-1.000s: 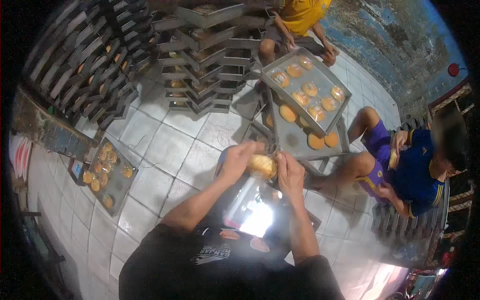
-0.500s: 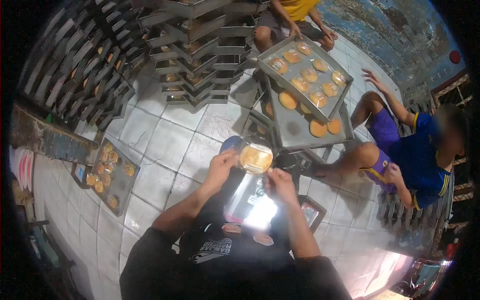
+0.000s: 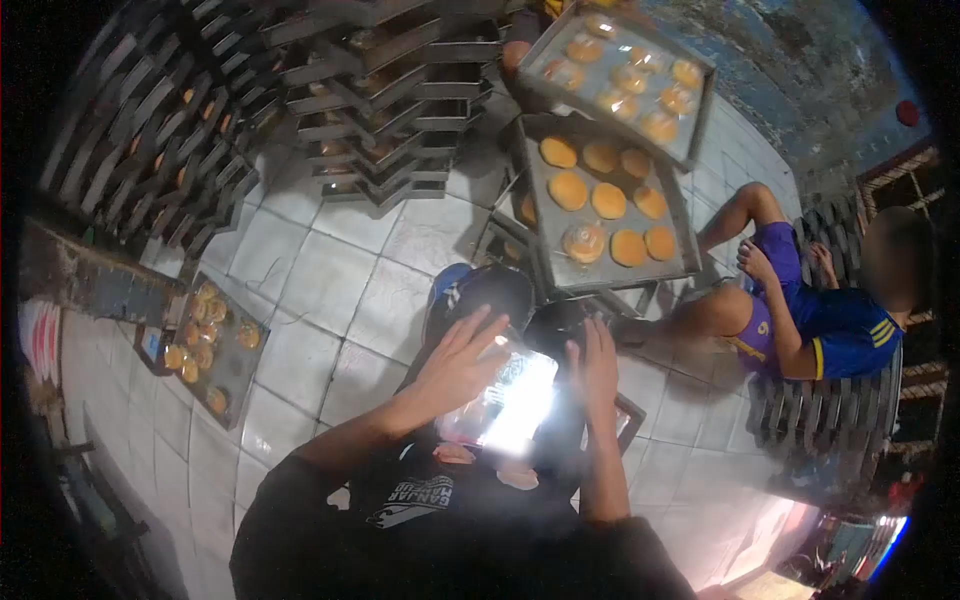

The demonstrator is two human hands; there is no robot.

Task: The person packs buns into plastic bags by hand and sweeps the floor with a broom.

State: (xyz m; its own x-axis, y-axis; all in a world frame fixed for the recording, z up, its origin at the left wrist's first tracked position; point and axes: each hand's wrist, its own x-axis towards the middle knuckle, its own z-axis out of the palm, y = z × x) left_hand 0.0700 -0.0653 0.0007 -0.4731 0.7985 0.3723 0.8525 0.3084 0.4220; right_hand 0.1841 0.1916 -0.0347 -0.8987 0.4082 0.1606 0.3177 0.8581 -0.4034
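Plastic bags with printing lie in my lap, shining with a bright glare. My left hand is over their left side, its fingers stretched out. On the other side my right hand is raised, fingers extended and nothing seen in it. In front of me is a metal tray of round buns. At its near left a bun in clear wrap lies beside several bare buns.
Beyond it, a second tray of wrapped buns is tilted near a person in yellow. Stacked metal trays rise at the back left. Another tray of buns is on the tiled floor at left. A person in blue sits at right.
The wrapped bun has left my hands, and one now lies in the tray in front. The upper tray has shifted away, uncovering more bare buns. My hands have spread apart over the bags.
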